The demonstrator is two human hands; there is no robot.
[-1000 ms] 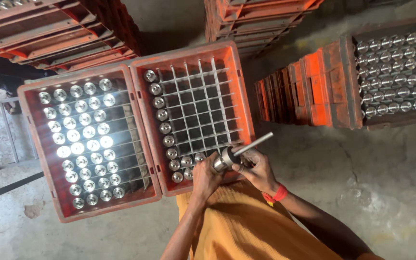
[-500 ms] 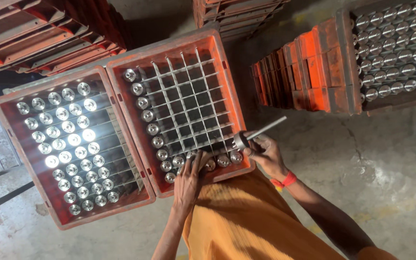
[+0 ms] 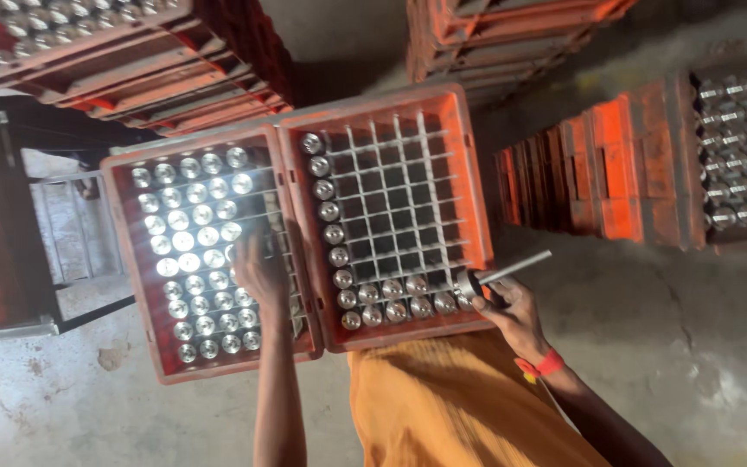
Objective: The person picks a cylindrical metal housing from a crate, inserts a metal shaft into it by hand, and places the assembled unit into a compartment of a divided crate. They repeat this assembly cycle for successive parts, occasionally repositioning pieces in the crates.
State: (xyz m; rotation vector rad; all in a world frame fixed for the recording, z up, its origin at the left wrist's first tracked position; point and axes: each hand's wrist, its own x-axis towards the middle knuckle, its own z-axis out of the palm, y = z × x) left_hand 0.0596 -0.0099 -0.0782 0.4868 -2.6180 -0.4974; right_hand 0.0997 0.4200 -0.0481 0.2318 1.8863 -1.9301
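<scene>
The left crate (image 3: pixel 131 259), an orange one, is packed with shiny metal cylinders (image 3: pixel 185 240). The left hand (image 3: pixel 258 272) rests on the cylinders near its right wall, fingers bent down among them; whether it grips one cannot be told. The right crate (image 3: pixel 469 173) holds cylinders along its left and near rows only. At its near right corner the right hand (image 3: pixel 512 311) is clamped on a metal rod tool (image 3: pixel 503 275).

A shiny steel cylindrical part with a long thin stem (image 3: pixel 501 275) lies tilted at the crate's lower right corner, stem pointing right.
</scene>
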